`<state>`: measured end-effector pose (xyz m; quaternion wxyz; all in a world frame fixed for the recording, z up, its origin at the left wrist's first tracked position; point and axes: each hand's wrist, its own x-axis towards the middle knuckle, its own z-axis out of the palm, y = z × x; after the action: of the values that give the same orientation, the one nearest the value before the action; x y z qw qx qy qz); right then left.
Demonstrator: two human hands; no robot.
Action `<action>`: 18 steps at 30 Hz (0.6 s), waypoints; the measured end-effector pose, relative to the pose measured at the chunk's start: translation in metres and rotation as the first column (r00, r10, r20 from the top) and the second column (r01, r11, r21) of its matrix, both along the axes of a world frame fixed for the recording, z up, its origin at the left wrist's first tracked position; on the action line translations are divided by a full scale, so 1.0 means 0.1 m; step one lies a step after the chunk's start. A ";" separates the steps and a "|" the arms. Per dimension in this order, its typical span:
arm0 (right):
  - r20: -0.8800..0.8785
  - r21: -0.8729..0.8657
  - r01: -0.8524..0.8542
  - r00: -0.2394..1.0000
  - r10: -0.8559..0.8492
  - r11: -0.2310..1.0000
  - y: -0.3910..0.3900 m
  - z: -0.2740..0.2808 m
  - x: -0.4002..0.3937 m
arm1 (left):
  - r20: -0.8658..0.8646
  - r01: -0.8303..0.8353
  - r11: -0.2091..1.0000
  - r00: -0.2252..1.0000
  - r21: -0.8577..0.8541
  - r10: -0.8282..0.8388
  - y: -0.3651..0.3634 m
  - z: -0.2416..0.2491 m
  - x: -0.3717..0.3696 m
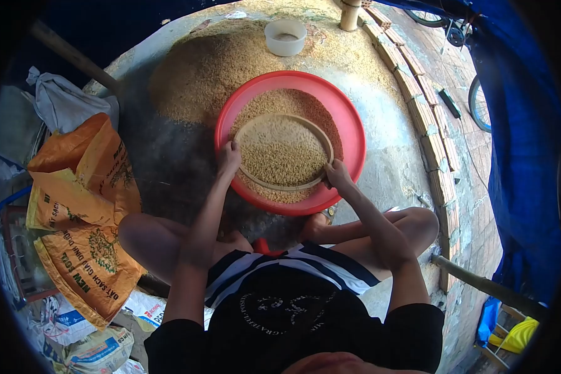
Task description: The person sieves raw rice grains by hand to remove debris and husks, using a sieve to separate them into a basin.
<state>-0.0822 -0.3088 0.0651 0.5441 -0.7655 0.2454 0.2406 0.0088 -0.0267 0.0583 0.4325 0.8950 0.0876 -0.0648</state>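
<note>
A round woven sieve (283,153) with pale grain in it is held over a wide red basin (352,124). My left hand (229,158) grips the sieve's rim on the left side. On the right, my right hand (338,175) holds the rim at its lower right. More grain (287,103) lies in the basin, behind and below the sieve. The fingers under the rim are partly hidden.
Beyond the basin a heap of husks (199,68) covers the floor, with a translucent tub (285,37) on it. Orange sacks (87,218) and a grey bag (71,100) are at the left. A brick row (433,131) curves along the right.
</note>
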 end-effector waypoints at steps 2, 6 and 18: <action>0.405 -0.091 0.131 0.910 -0.083 0.987 0.05 0.07 0.03 | 0.251 -0.005 0.990 0.967 -0.138 0.040 -0.01 0.10 0.08; 0.511 0.003 0.168 0.847 -0.146 0.986 0.16 0.36 0.02 | 0.238 -0.039 0.993 0.969 -0.115 0.065 -0.04 0.37 0.08; 0.349 0.180 0.080 0.926 -0.140 0.980 0.52 0.60 -0.11 | -0.128 -0.194 0.804 0.981 -0.563 0.147 0.32 -0.28 0.27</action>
<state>-0.0933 -0.2568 0.1255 0.6531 -0.7345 0.1637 0.0843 0.0357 0.0053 0.0298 0.6815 0.7090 0.1608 -0.0837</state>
